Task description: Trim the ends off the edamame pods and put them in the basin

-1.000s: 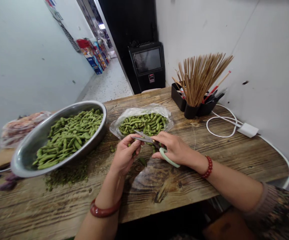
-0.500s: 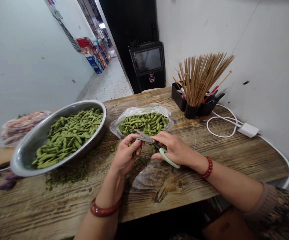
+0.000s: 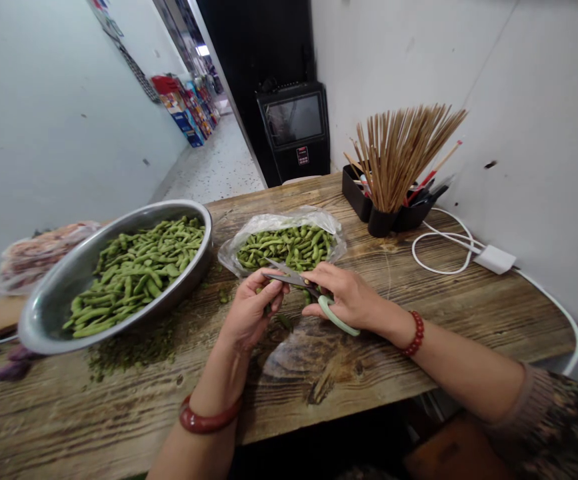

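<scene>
My right hand (image 3: 341, 293) grips a pair of scissors (image 3: 296, 279) by the pale green handles, with the blades parted and pointing left. Pinched in my left hand (image 3: 255, 303), mostly hidden by the fingers, is a green edamame pod (image 3: 267, 308) close to the blades. Just beyond both hands lies a clear plastic bag (image 3: 233, 250) holding many edamame pods (image 3: 289, 243). To the left, a large metal basin (image 3: 43, 327) tilts toward me in the view with a heap of green pods (image 3: 139, 267) in it.
Green trimmings (image 3: 133, 350) are scattered by the basin on the wooden table (image 3: 349, 393). A black holder (image 3: 383, 223) with wooden skewers (image 3: 403, 153) stands at the back right, near a white cable and adapter (image 3: 495, 259). Another filled plastic bag (image 3: 43, 257) sits behind the basin.
Both hands, the scissors and the pod keep nearly the same pose. The whole view has shifted very slightly.
</scene>
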The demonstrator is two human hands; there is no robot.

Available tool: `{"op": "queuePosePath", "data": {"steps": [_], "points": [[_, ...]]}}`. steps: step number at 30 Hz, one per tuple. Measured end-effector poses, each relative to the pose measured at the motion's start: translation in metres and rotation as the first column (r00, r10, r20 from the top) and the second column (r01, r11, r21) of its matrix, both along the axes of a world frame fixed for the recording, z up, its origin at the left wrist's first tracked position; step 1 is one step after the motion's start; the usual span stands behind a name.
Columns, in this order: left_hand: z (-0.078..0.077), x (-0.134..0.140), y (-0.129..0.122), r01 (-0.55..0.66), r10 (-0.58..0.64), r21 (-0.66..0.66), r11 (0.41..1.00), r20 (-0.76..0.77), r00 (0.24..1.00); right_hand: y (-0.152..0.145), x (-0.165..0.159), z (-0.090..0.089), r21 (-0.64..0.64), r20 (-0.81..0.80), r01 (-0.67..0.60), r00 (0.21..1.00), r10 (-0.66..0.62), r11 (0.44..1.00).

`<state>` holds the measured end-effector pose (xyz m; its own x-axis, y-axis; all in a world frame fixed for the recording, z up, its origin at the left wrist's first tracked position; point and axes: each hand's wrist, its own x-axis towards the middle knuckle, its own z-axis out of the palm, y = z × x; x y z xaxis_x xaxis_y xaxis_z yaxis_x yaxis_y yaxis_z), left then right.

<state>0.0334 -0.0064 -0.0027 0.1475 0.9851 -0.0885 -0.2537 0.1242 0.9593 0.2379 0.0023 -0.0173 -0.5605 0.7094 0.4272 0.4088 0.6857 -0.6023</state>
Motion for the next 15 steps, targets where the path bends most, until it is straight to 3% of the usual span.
{"op": "queuePosePath", "data": {"steps": [7, 15], "points": [[-0.0002, -0.0021, 0.0001, 0.024, -0.023, -0.01, 1.0, 0.045, 0.999, 0.0017, -0.0001, -0.0024, -0.005, -0.026, -0.006, 1.0, 0.006, 1.0], [0.0069, -0.0092, 0.0065, -0.046, 0.051, -0.036, 0.998, 0.184, 0.982, 0.0078, 0.0015, -0.0069, -0.005, -0.124, 0.087, 0.988, -0.087, 0.996]]}}
